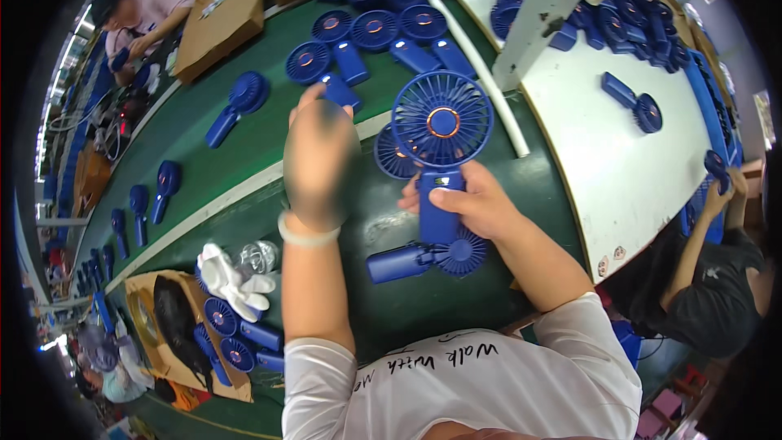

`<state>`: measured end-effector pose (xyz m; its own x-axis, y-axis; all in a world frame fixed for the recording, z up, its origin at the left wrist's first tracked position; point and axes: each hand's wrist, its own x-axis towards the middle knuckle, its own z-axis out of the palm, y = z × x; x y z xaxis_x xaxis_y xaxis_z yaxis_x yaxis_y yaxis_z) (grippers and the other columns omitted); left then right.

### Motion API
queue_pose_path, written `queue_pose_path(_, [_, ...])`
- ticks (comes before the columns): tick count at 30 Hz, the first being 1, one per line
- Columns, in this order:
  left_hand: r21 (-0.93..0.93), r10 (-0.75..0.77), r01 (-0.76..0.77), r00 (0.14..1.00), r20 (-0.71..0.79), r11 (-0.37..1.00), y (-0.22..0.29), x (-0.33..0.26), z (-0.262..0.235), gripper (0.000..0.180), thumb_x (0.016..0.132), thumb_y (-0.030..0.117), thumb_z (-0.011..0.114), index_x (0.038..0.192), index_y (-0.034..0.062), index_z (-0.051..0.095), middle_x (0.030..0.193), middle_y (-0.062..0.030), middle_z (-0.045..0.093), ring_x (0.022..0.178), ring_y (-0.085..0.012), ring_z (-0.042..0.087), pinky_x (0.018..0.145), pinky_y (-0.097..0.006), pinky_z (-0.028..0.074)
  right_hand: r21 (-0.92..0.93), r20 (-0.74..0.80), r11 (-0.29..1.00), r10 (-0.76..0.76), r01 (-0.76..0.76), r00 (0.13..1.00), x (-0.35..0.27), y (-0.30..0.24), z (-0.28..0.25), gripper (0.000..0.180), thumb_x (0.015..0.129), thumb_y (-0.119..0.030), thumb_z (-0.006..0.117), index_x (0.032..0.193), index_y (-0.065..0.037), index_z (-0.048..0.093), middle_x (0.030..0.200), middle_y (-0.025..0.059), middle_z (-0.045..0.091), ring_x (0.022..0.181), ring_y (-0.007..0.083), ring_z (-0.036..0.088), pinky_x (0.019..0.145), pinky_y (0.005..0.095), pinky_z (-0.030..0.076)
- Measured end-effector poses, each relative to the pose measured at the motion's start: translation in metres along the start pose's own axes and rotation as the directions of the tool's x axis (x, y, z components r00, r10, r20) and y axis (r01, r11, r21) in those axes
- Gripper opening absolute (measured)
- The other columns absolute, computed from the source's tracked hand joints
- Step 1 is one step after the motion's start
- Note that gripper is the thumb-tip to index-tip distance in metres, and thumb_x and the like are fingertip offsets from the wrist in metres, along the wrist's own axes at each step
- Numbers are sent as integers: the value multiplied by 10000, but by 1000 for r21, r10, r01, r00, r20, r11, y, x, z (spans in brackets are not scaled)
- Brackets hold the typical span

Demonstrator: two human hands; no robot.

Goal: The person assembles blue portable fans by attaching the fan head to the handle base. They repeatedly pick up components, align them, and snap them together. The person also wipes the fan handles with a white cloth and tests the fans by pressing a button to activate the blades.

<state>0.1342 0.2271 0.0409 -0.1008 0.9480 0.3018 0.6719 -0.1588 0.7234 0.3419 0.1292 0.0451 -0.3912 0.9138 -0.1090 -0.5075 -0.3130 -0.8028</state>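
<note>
My right hand (471,200) grips the handle of a blue hand-held fan (441,124) and holds it upright, its round grille with an orange centre ring facing me. My left hand (319,156) is raised over the green belt, fingertips touching the handle of another blue fan (340,91) lying there; whether it grips that fan I cannot tell. A third blue fan (423,257) lies flat on the dark green table just below my right wrist. Part of another fan grille (389,159) shows behind the held fan.
Many blue fans (371,28) lie on the green conveyor (204,171). A white table (619,163) with more fans stands at right. A cardboard box (175,334) of fans, a white glove (232,281) and a clear bottle sit lower left. Other people work at far left and right.
</note>
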Motion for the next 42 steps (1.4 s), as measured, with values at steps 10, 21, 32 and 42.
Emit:
queue_pose_path(10, [598, -260, 168, 963, 70, 784, -63, 53, 47, 372, 819, 302, 628, 1099, 99, 493, 1017, -300, 557, 1002, -433, 537, 798, -519, 459, 24, 135, 999, 41, -44, 990, -9, -10, -9, 382, 809, 10, 571, 1162, 15, 425, 1012, 134, 586, 983, 288, 624, 858, 385, 518])
queue_pose_path(21, [-692, 182, 576, 809, 558, -435, -5, -77, -15, 478, 947, 384, 386, 1293, 53, 405, 1224, -124, 474, 891, -208, 468, 720, -352, 440, -24, 131, 1000, 0, 3, 991, -13, 1, -5, 410, 824, 17, 546, 1206, 11, 398, 1026, 114, 584, 980, 220, 616, 859, 353, 506])
queue_pose_path(32, [-588, 331, 660, 748, 575, -468, 4, -115, -13, 488, 975, 372, 322, 1332, 40, 326, 1256, -161, 378, 1076, -297, 438, 899, -546, 457, -129, 87, 992, 21, -10, 996, -34, 2, -1, 624, 783, 21, 586, 1327, -30, 284, 1170, 133, 504, 1082, 244, 564, 914, 388, 472])
queue_pose_path(42, [-568, 318, 651, 751, 579, -503, 7, -130, -17, 479, 970, 340, 357, 1356, 62, 307, 1278, -178, 379, 1128, -321, 443, 941, -578, 419, -447, -10, 893, -60, 49, 998, -43, 3, 5, 904, 702, -13, 717, 1413, -24, 158, 1222, 165, 428, 1074, 230, 509, 836, 358, 490])
